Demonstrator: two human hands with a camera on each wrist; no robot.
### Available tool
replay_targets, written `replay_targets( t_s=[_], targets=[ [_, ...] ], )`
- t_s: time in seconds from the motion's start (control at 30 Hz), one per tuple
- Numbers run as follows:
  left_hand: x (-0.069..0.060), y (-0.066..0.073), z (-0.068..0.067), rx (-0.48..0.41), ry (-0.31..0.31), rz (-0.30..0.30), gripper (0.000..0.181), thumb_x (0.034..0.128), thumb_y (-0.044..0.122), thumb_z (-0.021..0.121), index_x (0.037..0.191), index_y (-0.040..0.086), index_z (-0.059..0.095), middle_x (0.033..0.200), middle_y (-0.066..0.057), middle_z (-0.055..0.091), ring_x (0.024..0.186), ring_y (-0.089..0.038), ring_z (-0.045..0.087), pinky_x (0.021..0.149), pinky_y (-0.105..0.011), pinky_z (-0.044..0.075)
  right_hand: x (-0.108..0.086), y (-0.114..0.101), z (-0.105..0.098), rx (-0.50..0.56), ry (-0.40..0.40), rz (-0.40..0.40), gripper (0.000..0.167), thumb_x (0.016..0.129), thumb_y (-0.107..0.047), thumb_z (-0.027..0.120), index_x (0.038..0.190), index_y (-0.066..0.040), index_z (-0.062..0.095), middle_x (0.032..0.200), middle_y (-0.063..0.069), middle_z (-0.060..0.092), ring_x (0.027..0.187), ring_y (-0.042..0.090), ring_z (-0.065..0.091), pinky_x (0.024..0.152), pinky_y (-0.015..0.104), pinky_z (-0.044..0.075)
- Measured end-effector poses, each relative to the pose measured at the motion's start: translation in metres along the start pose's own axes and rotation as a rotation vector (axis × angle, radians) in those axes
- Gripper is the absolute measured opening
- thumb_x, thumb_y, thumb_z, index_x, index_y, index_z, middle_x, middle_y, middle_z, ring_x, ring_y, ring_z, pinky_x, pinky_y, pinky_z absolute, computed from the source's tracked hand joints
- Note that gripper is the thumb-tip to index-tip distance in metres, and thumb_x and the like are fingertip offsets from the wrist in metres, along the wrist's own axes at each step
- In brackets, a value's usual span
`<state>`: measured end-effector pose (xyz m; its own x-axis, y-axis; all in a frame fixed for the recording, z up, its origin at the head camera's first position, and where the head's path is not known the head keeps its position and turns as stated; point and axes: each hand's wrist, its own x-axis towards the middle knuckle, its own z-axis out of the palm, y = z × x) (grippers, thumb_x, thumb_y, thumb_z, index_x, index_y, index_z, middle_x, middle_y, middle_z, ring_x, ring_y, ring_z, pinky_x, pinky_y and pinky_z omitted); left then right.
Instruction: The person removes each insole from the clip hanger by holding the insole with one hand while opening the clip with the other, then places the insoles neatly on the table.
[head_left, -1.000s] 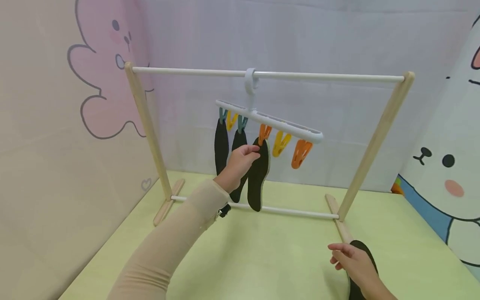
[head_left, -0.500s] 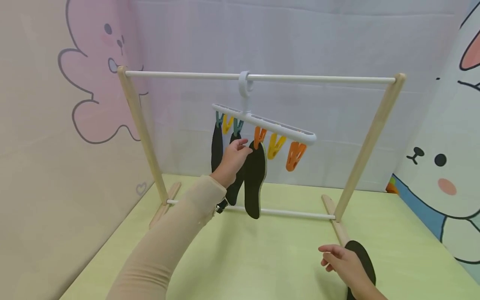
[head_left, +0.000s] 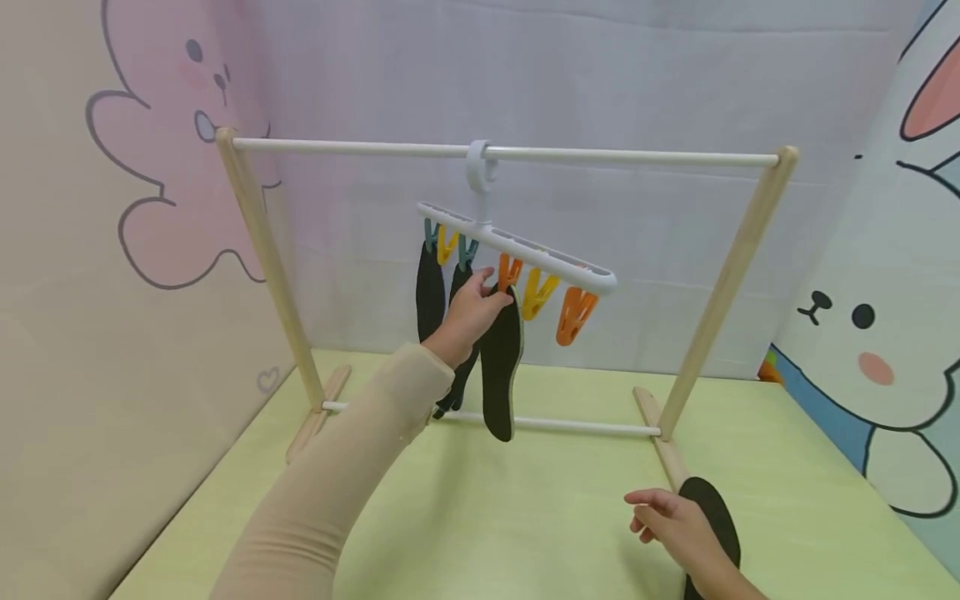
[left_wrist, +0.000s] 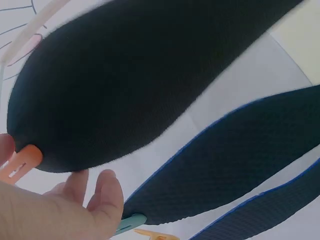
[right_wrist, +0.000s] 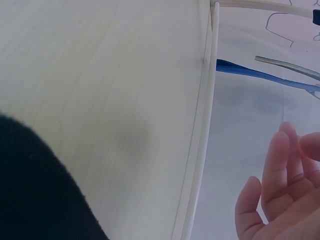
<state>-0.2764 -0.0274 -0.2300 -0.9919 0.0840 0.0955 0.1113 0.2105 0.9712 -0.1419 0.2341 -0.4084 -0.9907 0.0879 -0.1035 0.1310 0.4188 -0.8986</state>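
Note:
My left hand (head_left: 468, 317) is at the top of a black insole (head_left: 498, 375), which hangs from an orange peg (head_left: 510, 271) on a white clip hanger (head_left: 555, 260). Its thumb lies by the peg, and its loosely bent fingers (left_wrist: 107, 195) touch or nearly touch the insole's edge. Further left, two more insoles (head_left: 430, 292) hang from teal pegs (head_left: 467, 252). Low at the right, my right hand (head_left: 675, 529) hovers with relaxed fingers and nothing in them. Beside and partly under it, another black insole (head_left: 716, 517) lies on the table.
The hanger hooks over the white top bar (head_left: 630, 156) of a rack with wooden side posts (head_left: 727, 292). A lower white bar (head_left: 577, 426) runs near the pale table (head_left: 540, 517). Yellow (head_left: 538, 296) and orange pegs (head_left: 576, 317) hang unused at the right.
My left thumb and index finger have parted beside the orange peg, and the insole hangs from it. The view has turned slightly to the right. My right hand keeps its pose.

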Motion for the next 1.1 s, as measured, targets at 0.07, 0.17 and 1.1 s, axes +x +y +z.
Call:
replay_targets(
  t_s=[0.07,0.17,1.1],
  targets=[
    [0.0,0.001,0.0,0.01,-0.004,-0.002,0.058,0.0973,0.014,0.053,0.151,0.012,0.029,0.137,-0.016,0.047,0.128,-0.03,0.044,0.108,-0.046,0.031,0.0,0.0,0.0,-0.001,-0.013,-0.009,0.023,0.091,0.001,0.052,0.108,0.013,0.061,0.072,0.005,0.061,0.066,0.02,0.059,0.065,0.026,0.049],
    [0.0,0.002,-0.001,0.014,-0.005,0.002,0.056,0.0975,0.015,0.053,0.149,0.012,0.032,0.133,-0.016,0.049,0.125,-0.03,0.046,0.107,-0.046,0.032,0.001,0.0,0.0,-0.001,-0.038,-0.032,0.023,0.092,0.0,0.053,0.109,0.014,0.06,0.073,0.006,0.061,0.066,0.019,0.059,0.066,0.026,0.049],
    [-0.005,0.015,0.003,-0.038,-0.056,0.13,0.036,0.0998,0.032,0.05,0.113,0.0,0.061,0.084,-0.006,0.053,0.089,-0.02,0.048,0.085,-0.033,0.038,-0.004,-0.004,0.009,0.083,-0.196,-0.167,0.028,0.096,-0.003,0.051,0.111,0.021,0.053,0.078,0.008,0.062,0.069,0.015,0.059,0.069,0.026,0.049]
  ],
)
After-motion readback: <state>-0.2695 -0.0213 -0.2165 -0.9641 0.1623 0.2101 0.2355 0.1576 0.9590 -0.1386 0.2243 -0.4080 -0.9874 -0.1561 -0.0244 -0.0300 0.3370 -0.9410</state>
